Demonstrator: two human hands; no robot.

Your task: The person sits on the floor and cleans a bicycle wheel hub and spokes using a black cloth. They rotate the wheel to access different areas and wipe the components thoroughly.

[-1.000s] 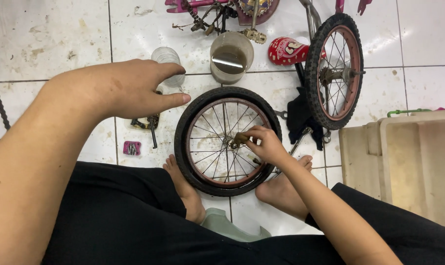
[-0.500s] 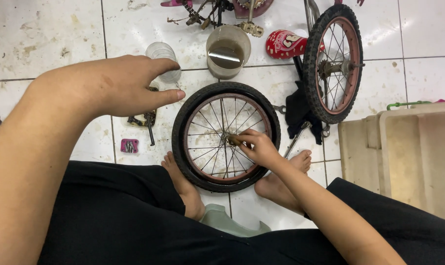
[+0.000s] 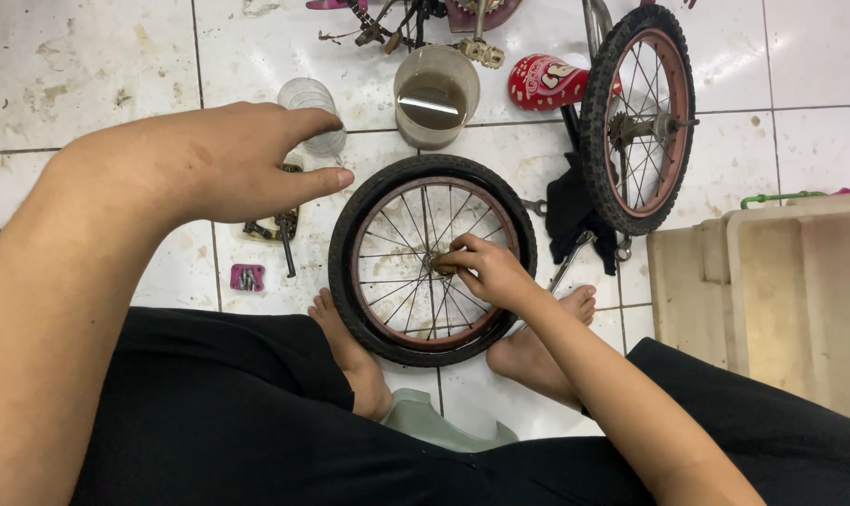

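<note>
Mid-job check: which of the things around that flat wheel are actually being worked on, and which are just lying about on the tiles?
In hand:
- small black-tyred spoked wheel lying flat
- its hub, pinched by the right hand
- left hand, raised over the floor, holding nothing

Lying about:
- second black-tyred wheel, upright
- beige plastic cup of liquid
- clear plastic jar
- red bike saddle
- beige plastic crate

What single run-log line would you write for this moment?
right hand: fingers at hub of small wheel | wheel: flat on tiled floor, between feet | left hand: raised, holding nothing | second wheel: upright
</note>
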